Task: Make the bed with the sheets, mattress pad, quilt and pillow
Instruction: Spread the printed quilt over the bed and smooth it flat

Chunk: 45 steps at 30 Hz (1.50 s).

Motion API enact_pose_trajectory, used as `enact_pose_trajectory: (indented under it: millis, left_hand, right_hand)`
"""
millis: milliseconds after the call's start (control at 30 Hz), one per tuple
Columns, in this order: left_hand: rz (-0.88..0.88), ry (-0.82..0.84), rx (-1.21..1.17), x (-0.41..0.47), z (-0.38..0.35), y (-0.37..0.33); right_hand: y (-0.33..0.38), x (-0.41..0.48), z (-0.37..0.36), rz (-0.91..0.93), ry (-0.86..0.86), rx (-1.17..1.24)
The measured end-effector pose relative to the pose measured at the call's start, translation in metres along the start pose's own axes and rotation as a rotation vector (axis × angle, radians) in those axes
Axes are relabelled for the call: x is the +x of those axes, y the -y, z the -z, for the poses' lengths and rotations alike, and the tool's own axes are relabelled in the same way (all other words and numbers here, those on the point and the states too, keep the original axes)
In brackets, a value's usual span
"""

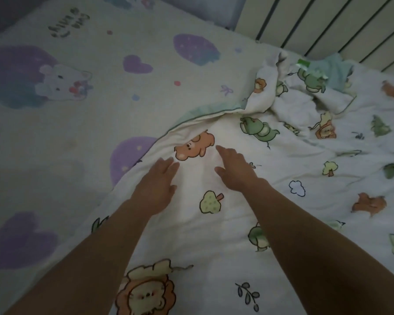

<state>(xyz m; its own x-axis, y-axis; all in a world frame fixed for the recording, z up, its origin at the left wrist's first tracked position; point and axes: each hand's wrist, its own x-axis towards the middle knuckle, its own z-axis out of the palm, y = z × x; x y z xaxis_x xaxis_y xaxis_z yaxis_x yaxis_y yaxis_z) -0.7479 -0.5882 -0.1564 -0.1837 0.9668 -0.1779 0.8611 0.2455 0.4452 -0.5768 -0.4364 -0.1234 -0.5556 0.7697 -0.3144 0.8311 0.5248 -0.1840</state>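
On animal-print quilt (237, 223) over sheet (55, 133): left hand (156, 184), right hand (234, 171) flat, fingers straight, gripping nothing.

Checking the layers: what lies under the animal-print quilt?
The purple-heart sheet disappears under the edge of the quilt; whatever lies further beneath is covered.

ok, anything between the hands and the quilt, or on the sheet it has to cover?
Nothing visible. The left hand and right hand are open over the quilt, near its folded edge. The bare sheet on the left carries no objects; only the quilt's own bunched folds sit at far right.
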Motion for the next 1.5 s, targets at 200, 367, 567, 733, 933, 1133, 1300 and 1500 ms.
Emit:
enact_pose_trajectory:
  millis: [200,367,567,733,933,1133,1300,1500]
  left_hand:
    - [0.011,0.008,0.143,0.1,-0.029,0.074]
    - [-0.008,-0.142,0.189,0.145,-0.032,0.09]
    - [0.003,-0.144,0.263,0.168,-0.035,0.094]
    - [0.021,-0.115,0.276,0.173,-0.034,0.092]
    - [0.025,-0.14,0.299,0.173,-0.032,0.091]
    - [0.096,-0.141,0.333,0.176,-0.03,0.086]
    - [0.203,-0.05,0.365,0.178,-0.024,0.07]
    - [0.454,0.139,0.477,0.194,-0.011,0.033]
  right_hand:
    - [0.021,0.109,-0.024,-0.171,0.226,0.047]
    - [0.026,0.169,-0.038,-0.239,0.212,-0.034]
    - [0.02,0.186,-0.041,-0.239,0.284,-0.048]
    - [0.016,0.188,-0.042,-0.218,0.282,-0.022]
    - [0.017,0.188,-0.043,-0.201,0.289,-0.016]
    - [0.016,0.192,-0.041,-0.181,0.323,-0.027]
    - [0.015,0.194,-0.033,-0.14,0.349,-0.002]
    - [-0.004,0.192,-0.014,0.001,0.459,0.09]
